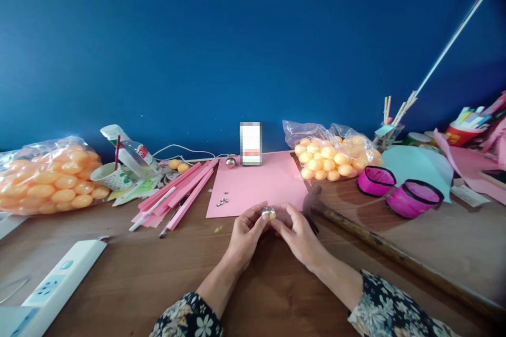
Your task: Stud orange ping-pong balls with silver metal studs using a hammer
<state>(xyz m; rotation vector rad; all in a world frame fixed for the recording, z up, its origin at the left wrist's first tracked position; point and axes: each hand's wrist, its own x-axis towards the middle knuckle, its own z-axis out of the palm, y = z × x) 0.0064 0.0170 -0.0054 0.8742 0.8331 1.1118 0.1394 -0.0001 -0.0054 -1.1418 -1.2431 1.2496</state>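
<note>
A shiny silver metal ball [268, 212] sits between my two hands, just over the near edge of a pink sheet of paper [261, 184]. Its left side is gripped by the thumb and fingers of my left hand [248, 231]. On the other side, the curled fingers and thumb of my right hand [295, 234] close on it; part of that contact is hidden. Another silver ball [230, 162] rests at the sheet's back left. Several tiny silver balls [223, 200] lie on the sheet's left part. A hammer [356, 226] lies beside my right hand, its head by the sheet's corner.
Bags of orange balls stand left [59, 179] and right [328, 155]. A phone [251, 143] leans against the blue wall. Pink strips [182, 189], a tilted plastic bottle [134, 152], a paper cup [113, 176], a power strip [59, 279] and pink bands [414, 198] lie around.
</note>
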